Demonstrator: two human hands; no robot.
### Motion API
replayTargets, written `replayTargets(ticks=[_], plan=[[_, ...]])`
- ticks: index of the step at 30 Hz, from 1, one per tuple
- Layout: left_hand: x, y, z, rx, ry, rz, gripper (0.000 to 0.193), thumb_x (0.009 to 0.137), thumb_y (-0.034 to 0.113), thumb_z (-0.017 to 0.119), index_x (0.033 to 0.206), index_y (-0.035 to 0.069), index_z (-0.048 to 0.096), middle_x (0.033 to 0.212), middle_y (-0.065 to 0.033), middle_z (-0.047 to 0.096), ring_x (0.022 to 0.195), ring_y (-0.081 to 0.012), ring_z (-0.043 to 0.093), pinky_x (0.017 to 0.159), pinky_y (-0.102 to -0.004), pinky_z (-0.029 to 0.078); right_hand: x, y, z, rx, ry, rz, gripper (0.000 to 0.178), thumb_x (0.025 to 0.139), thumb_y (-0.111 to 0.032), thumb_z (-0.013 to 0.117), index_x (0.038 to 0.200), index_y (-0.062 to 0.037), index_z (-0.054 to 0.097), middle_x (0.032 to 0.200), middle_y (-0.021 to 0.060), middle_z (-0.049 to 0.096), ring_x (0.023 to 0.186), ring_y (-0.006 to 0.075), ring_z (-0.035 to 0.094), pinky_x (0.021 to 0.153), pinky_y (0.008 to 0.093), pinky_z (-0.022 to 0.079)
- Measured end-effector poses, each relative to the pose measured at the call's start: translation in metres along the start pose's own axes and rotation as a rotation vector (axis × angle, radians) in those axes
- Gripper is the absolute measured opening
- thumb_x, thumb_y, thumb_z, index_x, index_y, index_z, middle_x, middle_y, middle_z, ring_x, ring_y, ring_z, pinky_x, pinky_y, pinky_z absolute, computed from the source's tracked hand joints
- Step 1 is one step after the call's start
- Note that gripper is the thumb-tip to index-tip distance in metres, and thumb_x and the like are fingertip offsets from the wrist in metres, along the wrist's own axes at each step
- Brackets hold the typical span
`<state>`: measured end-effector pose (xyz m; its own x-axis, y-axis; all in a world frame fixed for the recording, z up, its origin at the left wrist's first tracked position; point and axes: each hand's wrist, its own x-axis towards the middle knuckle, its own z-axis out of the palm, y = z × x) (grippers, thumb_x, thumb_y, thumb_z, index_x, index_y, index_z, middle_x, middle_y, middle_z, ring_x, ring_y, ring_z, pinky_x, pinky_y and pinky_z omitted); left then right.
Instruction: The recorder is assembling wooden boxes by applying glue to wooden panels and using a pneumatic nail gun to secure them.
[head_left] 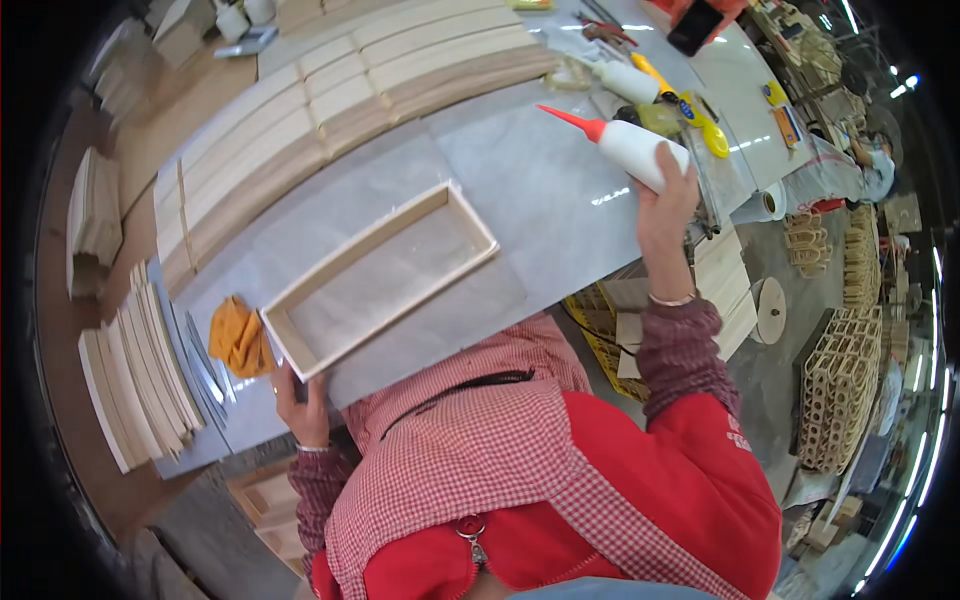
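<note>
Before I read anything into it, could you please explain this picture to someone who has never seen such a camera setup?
There is no machine here: a person works with two bare hands. The single picture comes from the left of two wide fisheye cameras worn on the head, looking down, so straight edges bend near the rim. The right hand holds a white bottle with a red pointed nozzle. The left hand is at the near-left corner of a rectangular wooden frame lying on the grey table. An orange cloth lies beside it, with stacked boards beyond.
</note>
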<state>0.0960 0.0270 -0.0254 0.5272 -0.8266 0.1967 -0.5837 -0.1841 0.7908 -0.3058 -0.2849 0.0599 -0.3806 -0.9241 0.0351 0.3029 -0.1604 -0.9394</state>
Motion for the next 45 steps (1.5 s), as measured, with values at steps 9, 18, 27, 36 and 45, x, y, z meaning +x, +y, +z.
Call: replayTargets(ticks=[9,18,27,36,45], plan=[[-0.002,-0.002,-0.003,-0.027,-0.026,-0.037,0.047,0.080,0.008,0.067,0.124,0.000,0.052,0.108,-0.0112,0.054,0.095,-0.0247,0.053,0.085,-0.0323,0.042,0.069,0.069,0.028,-0.818,0.218,-0.849,0.059,0.074,-0.026,0.076,0.118,-0.0006,0.047,0.108,0.0149,0.053,0.095,0.0291,0.051,0.085,0.0372,0.043],[0.008,0.004,-0.001,-0.044,-0.001,-0.094,0.045,0.084,0.013,0.066,0.124,-0.001,0.052,0.111,-0.0119,0.058,0.097,-0.0233,0.054,0.087,-0.0316,0.042,0.014,0.060,0.011,-0.908,-0.223,-1.042,0.029,0.075,-0.007,0.066,0.103,-0.0068,0.060,0.105,0.0077,0.058,0.094,0.0242,0.053,0.083,0.0334,0.044],[0.021,-0.019,-0.013,0.191,-0.062,-0.130,0.042,0.090,0.019,0.060,0.126,-0.002,0.051,0.110,-0.0132,0.062,0.093,-0.0226,0.057,0.082,-0.0304,0.045,0.000,-0.009,-0.208,-1.185,0.336,-0.557,0.022,0.079,-0.010,0.060,0.099,-0.0064,0.066,0.095,0.0070,0.065,0.083,0.0254,0.058,0.081,0.0321,0.046],[0.020,0.008,-0.006,0.131,-0.093,-0.081,0.040,0.093,0.016,0.056,0.127,-0.003,0.049,0.106,-0.0158,0.062,0.089,-0.0217,0.059,0.079,-0.0278,0.047,-0.071,0.035,-0.400,-1.559,0.691,0.331,0.048,0.080,-0.035,0.059,0.115,-0.0019,0.057,0.112,0.0193,0.056,0.101,0.0353,0.054,0.088,0.0420,0.044],[0.005,0.010,-0.014,0.133,-0.079,-0.149,0.040,0.094,0.015,0.054,0.130,-0.001,0.047,0.115,-0.0154,0.060,0.093,-0.0210,0.058,0.080,-0.0261,0.046,0.006,0.054,-0.300,-1.553,0.476,0.179,0.066,0.077,-0.050,0.063,0.122,-0.0022,0.051,0.119,0.0219,0.051,0.104,0.0400,0.052,0.090,0.0457,0.043]])
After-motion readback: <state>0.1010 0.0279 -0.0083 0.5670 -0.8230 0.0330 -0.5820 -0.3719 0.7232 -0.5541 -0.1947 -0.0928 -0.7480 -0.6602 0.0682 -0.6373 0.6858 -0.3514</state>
